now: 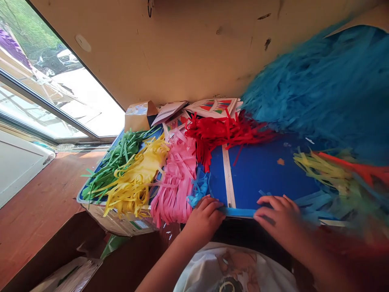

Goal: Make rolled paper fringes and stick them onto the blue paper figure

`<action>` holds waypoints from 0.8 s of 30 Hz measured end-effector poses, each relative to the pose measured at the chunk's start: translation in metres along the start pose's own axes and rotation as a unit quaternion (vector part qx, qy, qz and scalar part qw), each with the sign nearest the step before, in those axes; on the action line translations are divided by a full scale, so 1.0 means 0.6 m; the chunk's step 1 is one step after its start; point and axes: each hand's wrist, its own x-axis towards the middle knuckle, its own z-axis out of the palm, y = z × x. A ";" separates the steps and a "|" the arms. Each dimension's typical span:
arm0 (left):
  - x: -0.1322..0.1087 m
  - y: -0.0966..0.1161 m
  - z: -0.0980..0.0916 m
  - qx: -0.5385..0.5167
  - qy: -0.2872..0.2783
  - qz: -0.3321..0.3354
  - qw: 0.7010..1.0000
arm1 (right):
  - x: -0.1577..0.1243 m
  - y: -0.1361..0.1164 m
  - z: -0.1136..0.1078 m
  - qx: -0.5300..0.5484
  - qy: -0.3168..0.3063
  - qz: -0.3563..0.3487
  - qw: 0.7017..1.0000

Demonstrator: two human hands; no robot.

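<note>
A narrow blue strip (pixel 238 212), which looks like paper or thin fabric, lies stretched along the front edge of the blue table. My left hand (pixel 208 215) is closed on its left end. At the right end, my right hand (pixel 279 213) pinches the strip with its fingertips, the upper fingers curved above it. Just behind my left hand sits a small bunch of blue strips (pixel 199 186). Pink fringe strips (pixel 174 182) hang over the table edge to its left. Loose light-blue strips (pixel 314 200) lie by my right hand.
Yellow (pixel 138 176), green (pixel 117 164) and red fringe bundles (pixel 212 134) cover the table's left and back. A large blue fringe heap (pixel 322 85) rises at the right, above mixed strips (pixel 331 170). An open cardboard box (pixel 127 263) stands lower left. Printed papers (pixel 212 107) lean against the wall.
</note>
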 end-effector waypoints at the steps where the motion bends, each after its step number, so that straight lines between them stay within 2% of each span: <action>1: 0.000 0.000 -0.005 -0.009 -0.010 -0.007 1.000 | 0.002 -0.002 -0.005 0.002 -0.014 0.017 1.000; 5: 0.002 -0.002 -0.021 -0.026 -0.037 -0.047 0.998 | 0.014 -0.021 -0.023 0.006 -0.048 0.057 0.997; 9: 0.009 -0.001 -0.028 -0.005 -0.073 -0.101 0.992 | 0.026 -0.039 -0.028 -0.027 -0.029 0.068 0.997; 12: 0.015 0.005 -0.026 0.037 -0.101 -0.115 0.988 | 0.033 -0.050 -0.024 -0.068 -0.017 0.082 0.994; 17: 0.020 0.017 -0.012 0.143 -0.078 -0.114 0.980 | 0.040 -0.052 -0.019 -0.090 -0.053 0.093 0.990; 24: 0.016 0.019 0.001 0.171 -0.069 -0.108 0.977 | 0.042 -0.054 -0.018 -0.114 -0.065 0.088 0.987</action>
